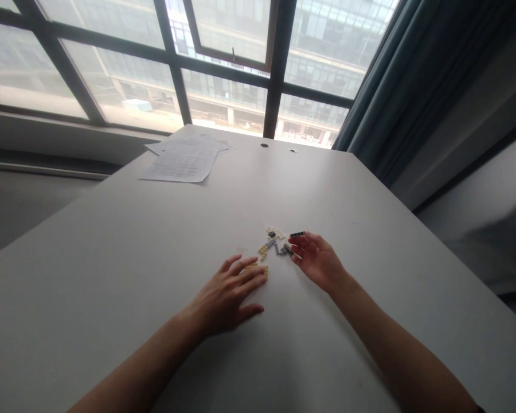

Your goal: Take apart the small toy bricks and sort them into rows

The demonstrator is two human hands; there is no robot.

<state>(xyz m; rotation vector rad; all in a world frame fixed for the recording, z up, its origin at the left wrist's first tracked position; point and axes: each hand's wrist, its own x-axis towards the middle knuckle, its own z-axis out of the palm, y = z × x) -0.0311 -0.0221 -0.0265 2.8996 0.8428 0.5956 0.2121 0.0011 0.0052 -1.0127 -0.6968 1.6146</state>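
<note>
My left hand [230, 289] rests with spread fingers over a flat yellow building-brick piece [265, 271], hiding most of it. Between the fingers and thumb of my right hand [320, 261] is a small dark building brick [297, 234], raised over the table with its underside showing. Just left of that hand lies a loose group of small bricks: white ones [278, 234] at the back, grey ones [270, 245] in the middle and yellow ones [263, 250] nearer my left hand. Dark grey pieces [286, 250] lie close beside my right fingertips.
All this is on a large white table [163, 241]. Printed paper sheets [183, 160] lie at its far left, and two small round holes [264, 145] are near the far edge. Beyond stand tall windows [226, 97], with a dark curtain [382, 86] on the right.
</note>
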